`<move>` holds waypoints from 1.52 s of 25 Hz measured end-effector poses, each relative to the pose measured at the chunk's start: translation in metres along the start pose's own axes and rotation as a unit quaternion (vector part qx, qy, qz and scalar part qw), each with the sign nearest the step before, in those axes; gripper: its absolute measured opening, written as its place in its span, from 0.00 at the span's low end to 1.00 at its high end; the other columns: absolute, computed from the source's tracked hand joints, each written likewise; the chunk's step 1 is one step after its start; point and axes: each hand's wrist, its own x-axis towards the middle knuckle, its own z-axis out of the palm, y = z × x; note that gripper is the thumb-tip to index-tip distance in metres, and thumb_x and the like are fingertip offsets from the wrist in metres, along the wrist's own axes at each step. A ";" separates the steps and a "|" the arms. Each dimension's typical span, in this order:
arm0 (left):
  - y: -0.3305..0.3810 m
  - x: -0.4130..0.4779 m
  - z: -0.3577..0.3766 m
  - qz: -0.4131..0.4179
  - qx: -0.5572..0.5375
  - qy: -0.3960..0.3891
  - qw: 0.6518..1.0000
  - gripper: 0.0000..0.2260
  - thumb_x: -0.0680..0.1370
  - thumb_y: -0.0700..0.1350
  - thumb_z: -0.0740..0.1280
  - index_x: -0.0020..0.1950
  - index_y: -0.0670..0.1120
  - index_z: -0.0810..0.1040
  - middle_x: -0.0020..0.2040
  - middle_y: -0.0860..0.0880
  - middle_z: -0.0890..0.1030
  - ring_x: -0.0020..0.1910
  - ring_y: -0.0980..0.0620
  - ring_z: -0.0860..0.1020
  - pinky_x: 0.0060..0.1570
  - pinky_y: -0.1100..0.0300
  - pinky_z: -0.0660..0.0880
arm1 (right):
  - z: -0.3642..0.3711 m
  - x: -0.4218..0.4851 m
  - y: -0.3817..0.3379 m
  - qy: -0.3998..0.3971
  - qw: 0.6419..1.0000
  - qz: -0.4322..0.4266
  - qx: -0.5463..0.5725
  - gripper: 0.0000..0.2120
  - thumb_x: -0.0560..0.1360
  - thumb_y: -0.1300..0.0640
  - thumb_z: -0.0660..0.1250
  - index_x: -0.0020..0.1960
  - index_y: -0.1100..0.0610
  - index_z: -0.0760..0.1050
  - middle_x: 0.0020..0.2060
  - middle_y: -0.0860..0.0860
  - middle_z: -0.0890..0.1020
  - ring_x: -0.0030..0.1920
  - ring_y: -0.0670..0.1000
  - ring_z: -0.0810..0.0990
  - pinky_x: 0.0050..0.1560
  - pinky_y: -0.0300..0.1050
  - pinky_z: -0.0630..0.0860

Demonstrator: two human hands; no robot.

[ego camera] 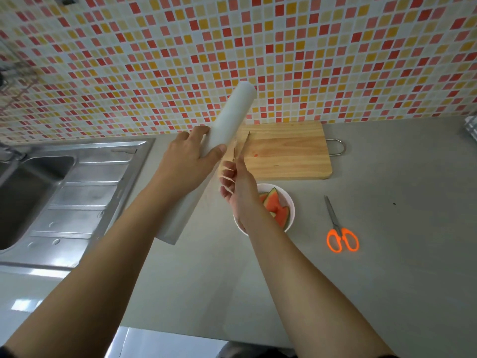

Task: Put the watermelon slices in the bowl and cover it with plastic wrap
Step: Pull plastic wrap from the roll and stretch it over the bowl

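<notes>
Watermelon slices (277, 209) are lying in the white bowl (291, 202), which is sitting on the grey desk (387, 267) just near of the wooden cutting board (289, 153) and is being partly hidden by the right wrist. In the head view, the left hand (189, 157) is gripping the roll of plastic wrap (233, 112) around its middle, fingers and thumb curling round it. The hand is holding the roll tilted above the desk, so its far end is pointing up toward the tiled wall (322, 55) and its near end is showing below the left forearm. The right hand (238, 188) is hovering just right of the roll, above the bowl's left rim, with its fingers curling and blurring. I cannot tell whether it is pinching the film's edge. A knife (247, 141) is lying on the left end of the board, its lower part hiding behind the right hand. Orange-handled scissors (340, 235) are lying on the desk to the right of the bowl, well apart from it. A steel sink (33, 195) is sitting at the left.
</notes>
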 end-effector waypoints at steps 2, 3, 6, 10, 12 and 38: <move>-0.001 0.000 0.007 -0.006 -0.012 -0.007 1.000 0.25 0.78 0.57 0.61 0.72 0.47 0.64 0.63 0.40 0.73 0.60 0.41 0.71 0.52 0.54 0.64 | -0.004 0.002 -0.001 0.058 0.997 -0.055 0.005 0.16 0.78 0.45 0.57 0.37 0.52 0.73 0.27 0.46 0.72 0.24 0.42 0.70 0.25 0.35 0.65; 0.000 0.001 0.012 -0.014 -0.021 -0.014 1.000 0.27 0.78 0.57 0.61 0.72 0.45 0.63 0.65 0.39 0.71 0.62 0.40 0.70 0.56 0.53 0.65 | -0.008 0.003 -0.002 0.080 0.993 -0.082 0.006 0.15 0.78 0.46 0.57 0.37 0.53 0.72 0.27 0.46 0.71 0.23 0.43 0.69 0.24 0.35 0.64; 0.011 0.004 0.030 -0.028 -0.023 -0.015 0.999 0.27 0.77 0.59 0.61 0.69 0.41 0.66 0.57 0.40 0.71 0.59 0.39 0.71 0.51 0.53 0.66 | -0.026 0.004 -0.007 0.171 0.970 -0.163 -0.056 0.16 0.79 0.47 0.55 0.39 0.54 0.71 0.30 0.46 0.75 0.33 0.47 0.72 0.32 0.40 0.70; 0.040 -0.003 0.065 -0.055 -0.099 -0.009 0.994 0.25 0.77 0.60 0.61 0.60 0.40 0.68 0.51 0.40 0.72 0.52 0.37 0.74 0.45 0.56 0.63 | -0.069 0.003 -0.021 0.295 0.895 -0.281 -0.181 0.16 0.80 0.51 0.55 0.44 0.60 0.76 0.41 0.50 0.80 0.43 0.49 0.74 0.40 0.35 0.63; 0.055 -0.010 0.089 -0.073 -0.144 -0.033 0.986 0.22 0.76 0.60 0.61 0.57 0.42 0.65 0.49 0.41 0.76 0.49 0.38 0.76 0.42 0.55 0.65 | -0.101 0.002 -0.028 0.317 0.872 -0.280 -0.246 0.16 0.80 0.52 0.56 0.44 0.61 0.76 0.41 0.51 0.80 0.42 0.49 0.74 0.38 0.36 0.61; -0.017 -0.048 0.147 -0.308 -0.176 -0.092 0.930 0.24 0.77 0.65 0.55 0.51 0.42 0.64 0.46 0.44 0.74 0.44 0.43 0.72 0.42 0.53 0.68 | -0.160 0.016 0.011 0.282 0.860 -0.196 -0.378 0.18 0.79 0.51 0.57 0.38 0.64 0.73 0.36 0.60 0.78 0.40 0.56 0.74 0.40 0.48 0.67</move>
